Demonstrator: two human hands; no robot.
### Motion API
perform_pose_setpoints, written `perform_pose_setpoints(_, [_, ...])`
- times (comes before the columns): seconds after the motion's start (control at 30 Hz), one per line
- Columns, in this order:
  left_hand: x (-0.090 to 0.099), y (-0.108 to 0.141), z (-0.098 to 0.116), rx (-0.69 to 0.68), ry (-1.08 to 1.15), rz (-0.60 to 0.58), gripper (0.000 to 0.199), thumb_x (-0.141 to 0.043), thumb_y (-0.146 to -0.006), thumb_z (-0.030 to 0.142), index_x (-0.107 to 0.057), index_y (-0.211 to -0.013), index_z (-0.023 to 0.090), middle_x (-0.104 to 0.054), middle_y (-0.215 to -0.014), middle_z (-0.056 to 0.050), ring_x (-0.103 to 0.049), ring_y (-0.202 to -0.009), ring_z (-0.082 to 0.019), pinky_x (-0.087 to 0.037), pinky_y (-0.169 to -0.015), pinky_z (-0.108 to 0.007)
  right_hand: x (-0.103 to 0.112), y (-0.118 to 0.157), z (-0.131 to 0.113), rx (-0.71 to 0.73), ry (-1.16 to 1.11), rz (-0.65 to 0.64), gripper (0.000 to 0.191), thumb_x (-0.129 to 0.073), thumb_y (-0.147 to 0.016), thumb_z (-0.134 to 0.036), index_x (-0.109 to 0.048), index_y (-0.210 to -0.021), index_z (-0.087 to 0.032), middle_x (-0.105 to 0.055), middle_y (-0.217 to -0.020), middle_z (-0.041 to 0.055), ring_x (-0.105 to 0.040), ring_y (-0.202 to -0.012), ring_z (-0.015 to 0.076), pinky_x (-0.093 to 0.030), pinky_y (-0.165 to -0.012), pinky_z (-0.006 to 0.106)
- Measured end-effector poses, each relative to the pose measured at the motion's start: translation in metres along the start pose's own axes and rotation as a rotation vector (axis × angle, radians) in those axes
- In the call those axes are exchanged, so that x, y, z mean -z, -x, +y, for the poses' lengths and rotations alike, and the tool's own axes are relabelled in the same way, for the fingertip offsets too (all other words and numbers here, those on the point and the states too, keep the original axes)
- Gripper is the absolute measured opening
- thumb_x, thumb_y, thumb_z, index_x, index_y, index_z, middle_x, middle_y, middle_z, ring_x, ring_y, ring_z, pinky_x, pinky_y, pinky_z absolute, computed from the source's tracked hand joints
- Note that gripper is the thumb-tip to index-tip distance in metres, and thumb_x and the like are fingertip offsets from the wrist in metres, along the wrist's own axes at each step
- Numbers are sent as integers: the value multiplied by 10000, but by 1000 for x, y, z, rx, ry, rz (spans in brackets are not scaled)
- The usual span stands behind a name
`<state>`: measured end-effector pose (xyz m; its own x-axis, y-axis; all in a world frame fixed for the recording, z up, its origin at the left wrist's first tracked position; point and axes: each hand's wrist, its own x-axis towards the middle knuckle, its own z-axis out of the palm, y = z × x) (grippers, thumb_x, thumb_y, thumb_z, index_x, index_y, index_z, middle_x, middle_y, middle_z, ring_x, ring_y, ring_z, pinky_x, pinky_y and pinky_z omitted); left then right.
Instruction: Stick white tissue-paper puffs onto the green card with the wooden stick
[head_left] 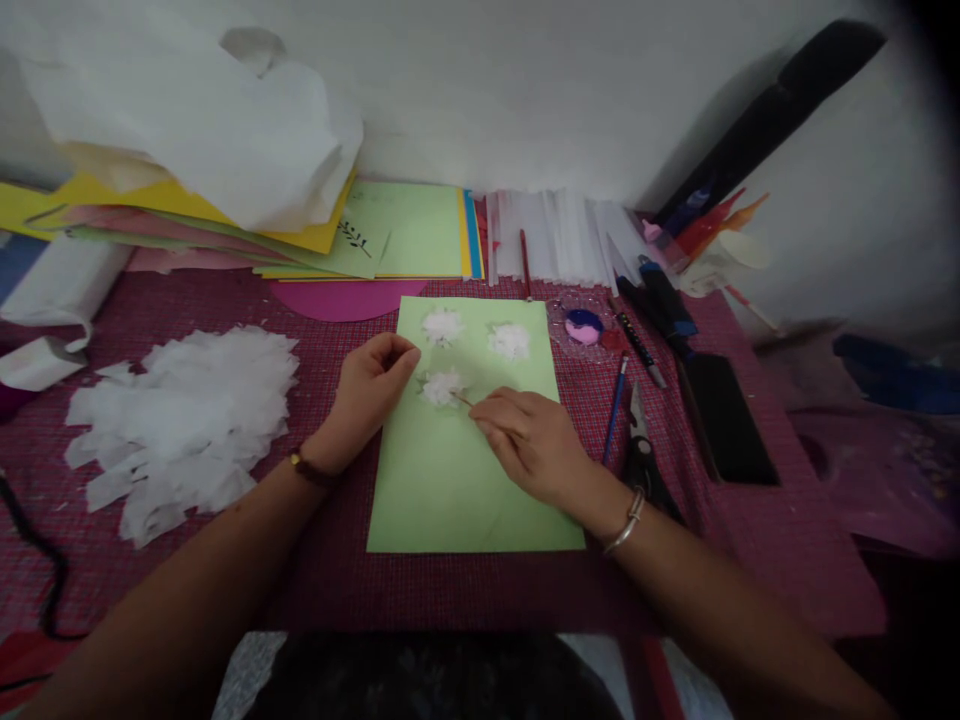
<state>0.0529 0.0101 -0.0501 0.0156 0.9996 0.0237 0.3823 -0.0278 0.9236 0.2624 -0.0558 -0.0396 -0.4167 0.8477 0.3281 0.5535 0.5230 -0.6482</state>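
A light green sheet of paper point(480, 500) lies on the checked tablecloth, bearing three fluffy white paper flowers. Two of them, the left flower point(443, 326) and the right flower point(510, 341), are near the top edge. Below sits the lower flower point(441, 388). My right hand point(529, 440) is closed in a pinch on a thin stick point(462, 399), its tip touching the lower flower's right side. Over the sheet's left edge, my left hand point(375, 388) has its thumb and fingers pressed together beside the flowers; anything between them is hidden.
White paper pieces point(202, 410) are heaped at left. Coloured sheets point(420, 230) and clear strips point(551, 235) lie at the back. Right of the green sheet are a paint dish point(583, 328), a blue brush point(616, 410), scissors point(641, 450) and a black phone-like slab point(727, 420).
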Motion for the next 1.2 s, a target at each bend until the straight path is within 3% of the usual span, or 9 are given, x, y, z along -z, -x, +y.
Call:
perform_pose_setpoints(0.17, [2,-3,-3,51,68,-1,147,-606,-794,316,-612,-746,177,-514,-614,34,-427,-566,-109,-337,-513,-229,5,-3,7,-381,-572,424,189,-503,-946,-347,-598,-824,-239,-657,-677,4,-574,-536,136,-436,-505,279])
perform_pose_setpoints(0.33, [6,6,-1,43,96,-57,170,-548,-837,320,-593,-760,175,-504,-613,36,-424,-553,-106,-353,-514,-227,5,-12,23,-664,-1021,439,208,-688,-802,-409,-625,-762,-215,-629,-576,-11,-520,-456,107,-377,-428,229])
perform_pose_setpoints(0.47, [29,27,-2,-40,-17,-147,153,-553,-844,310,-620,-820,174,-618,-749,-11,-536,-682,-129,-443,-610,-239,2,-13,26,-666,-1009,419,192,-705,-807,-400,-652,-770,-219,-642,-601,-4,-539,-481,109,-397,-446,231])
perform_pose_setpoints(0.63, [72,44,-9,123,-97,-112,208,-612,-835,396,-661,-868,197,-649,-820,-26,-568,-699,-158,-479,-552,-239,3,-14,25,-604,-958,494,208,-645,-848,-418,-612,-790,-221,-640,-588,-16,-530,-458,101,-385,-448,237])
perform_pose_setpoints(0.73, [77,45,-10,111,-92,-125,218,-638,-818,418,-663,-849,203,-678,-866,-40,-602,-751,-181,-499,-591,-262,4,-15,26,-599,-940,496,208,-613,-854,-417,-587,-796,-218,-644,-587,-19,-528,-451,99,-381,-442,239])
perform_pose_setpoints(0.83, [62,49,1,-21,-165,-194,180,-601,-847,378,-638,-825,204,-654,-772,-25,-590,-681,-168,-480,-588,-271,4,-15,23,-595,-958,476,196,-584,-866,-404,-577,-803,-219,-638,-590,-23,-525,-450,94,-383,-445,241])
perform_pose_setpoints(0.9, [45,53,10,-221,-329,-186,173,-620,-840,362,-629,-901,200,-644,-786,-32,-589,-692,-176,-480,-621,-294,3,-15,20,-600,-976,455,191,-572,-873,-398,-573,-808,-219,-631,-589,-25,-523,-452,91,-384,-448,241])
perform_pose_setpoints(1.03, [14,56,21,-657,-685,-113,406,-686,-799,468,-583,-1058,173,-647,-960,-106,-599,-883,-254,-489,-739,-362,3,-14,14,-619,-959,413,199,-545,-880,-409,-567,-817,-221,-625,-596,-23,-521,-464,93,-389,-456,246])
perform_pose_setpoints(1.2, [1,47,25,-790,-828,-64,86,-563,-888,264,-590,-858,189,-618,-834,-77,-575,-797,-218,-460,-700,-331,3,-14,9,-617,-990,385,199,-532,-881,-404,-557,-804,-222,-624,-596,-24,-524,-463,86,-383,-449,242])
